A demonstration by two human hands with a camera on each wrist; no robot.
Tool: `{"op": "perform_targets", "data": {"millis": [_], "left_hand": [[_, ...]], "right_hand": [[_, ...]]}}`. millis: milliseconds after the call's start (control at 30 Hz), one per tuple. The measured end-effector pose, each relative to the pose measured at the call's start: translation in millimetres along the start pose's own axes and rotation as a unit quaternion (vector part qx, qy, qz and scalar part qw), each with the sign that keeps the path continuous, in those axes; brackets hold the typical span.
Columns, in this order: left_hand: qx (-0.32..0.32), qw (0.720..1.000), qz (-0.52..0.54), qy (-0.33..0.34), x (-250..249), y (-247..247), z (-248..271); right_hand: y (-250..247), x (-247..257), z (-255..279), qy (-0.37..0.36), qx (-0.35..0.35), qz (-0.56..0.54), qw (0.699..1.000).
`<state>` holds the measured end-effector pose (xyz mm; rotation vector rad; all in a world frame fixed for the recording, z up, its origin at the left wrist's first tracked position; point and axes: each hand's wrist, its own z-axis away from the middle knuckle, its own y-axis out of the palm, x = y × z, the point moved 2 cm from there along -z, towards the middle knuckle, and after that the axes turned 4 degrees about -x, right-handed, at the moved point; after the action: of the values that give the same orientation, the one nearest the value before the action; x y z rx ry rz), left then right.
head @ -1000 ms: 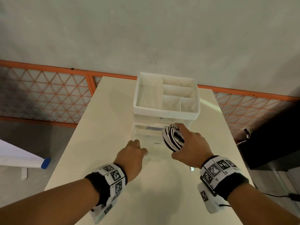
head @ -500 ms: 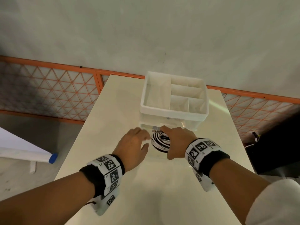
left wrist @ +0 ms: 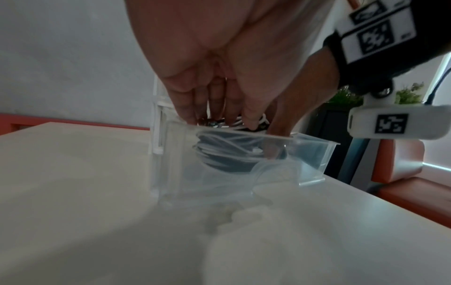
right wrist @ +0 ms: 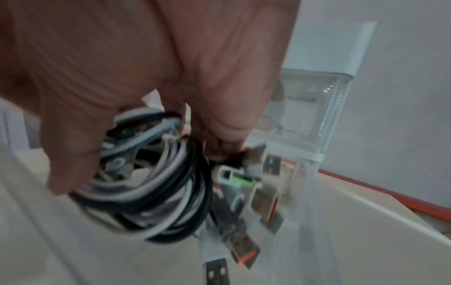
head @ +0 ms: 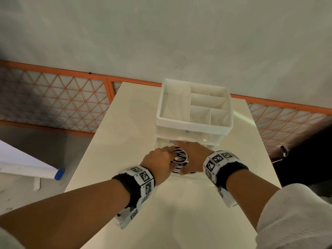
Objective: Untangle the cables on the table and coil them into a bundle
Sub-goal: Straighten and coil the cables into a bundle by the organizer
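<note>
A coil of black and white cables point(head: 179, 157) hangs inside the pulled-out clear drawer point(head: 195, 177) of a white organizer point(head: 192, 127). My right hand point(head: 193, 155) grips the coil point(right wrist: 151, 192), thumb and fingers curled round it, and several USB plugs point(right wrist: 240, 248) dangle below. My left hand point(head: 160, 159) reaches into the drawer point(left wrist: 312, 154) from the left. Its fingers point(left wrist: 190, 108) point straight down and touch the top of the coil point(left wrist: 227, 152). The coil's underside is hidden by both hands in the head view.
The organizer stands at the far middle of a narrow cream table point(head: 125, 141), with an upper shut clear drawer point(right wrist: 305, 108) and an open-top divided tray. An orange lattice barrier point(head: 53, 105) runs behind. A rolled sheet with a blue cap point(head: 59, 174) lies left, below table level.
My right hand has carried the coil forward and down into the open drawer. My left hand has moved right from the drawer's front onto the coil.
</note>
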<state>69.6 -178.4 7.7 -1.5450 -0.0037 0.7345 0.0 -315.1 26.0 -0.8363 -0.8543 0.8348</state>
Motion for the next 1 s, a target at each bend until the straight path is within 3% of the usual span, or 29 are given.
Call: {"op": "perform_targets", "data": {"millis": [233,333,467,567,767,1000], "left_hand": [[0.043,0.995,-0.085,-0.040,-4,7,-11],[0.054,0.991,-0.112,-0.045,-9,7,-11],[0.068,0.992,-0.104,0.005,-16,9,-8],[0.092,0.992,-0.077,0.031,-17,9,-4],[0.129,0.989,-0.058,0.047,-15,5,1],[0.073,0.997,-0.028,0.027,-11,9,0]], "right_hand": [[-19,-1,47,-0.043,-0.110,-0.020,0.993],[16,0,63,-0.067,-0.151,0.028,0.986],[72,-9,71,-0.038,-0.240,0.122,0.962],[85,-12,71,-0.026,-0.276,0.130,0.952],[82,-20,63,-0.015,-0.259,0.079,0.963],[67,-19,48,0.016,-0.215,0.046,0.975]]}}
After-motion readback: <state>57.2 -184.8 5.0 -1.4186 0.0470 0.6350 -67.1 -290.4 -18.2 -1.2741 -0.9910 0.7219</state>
